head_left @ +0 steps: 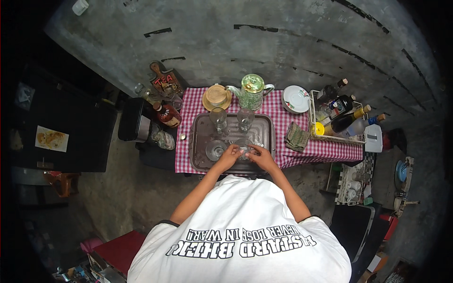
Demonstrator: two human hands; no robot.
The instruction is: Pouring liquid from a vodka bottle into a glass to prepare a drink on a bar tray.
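Nearest the person, both hands meet over the near edge of a dark rectangular tray point(200, 141) that lies on the checked-cloth surface point(325, 150). The left hand point(230, 156) and the right hand point(261, 157) close from either side on a small clear glass point(244, 147) standing in the tray's near middle; the fingers curl around its sides, clamped on it, likely so that it stays steady between two grips. How tight the hold is, and whether the glass is lifted or resting, cannot be told at this size.

Just left of it, a second clear glass point(216, 150) sits in the tray, apart from the hands. Toward the tray's far edge two taller stemmed glasses point(218, 116) stand upright side by side, probably kept inside the tray so that spills are caught.

Beyond the tray, at the surface's far edge, are a straw-coloured round coaster with a cup point(217, 96), a green patterned teapot point(252, 91) with its spout to the left, and a white plate point(296, 98). A folded cloth point(297, 137) lies right of the tray, and a wire rack point(312, 113) at the right end holds several bottles leaning together, their shapes overlapping. Off the left edge stand another bottle point(166, 114) and a wooden board point(165, 80), partly in shadow.
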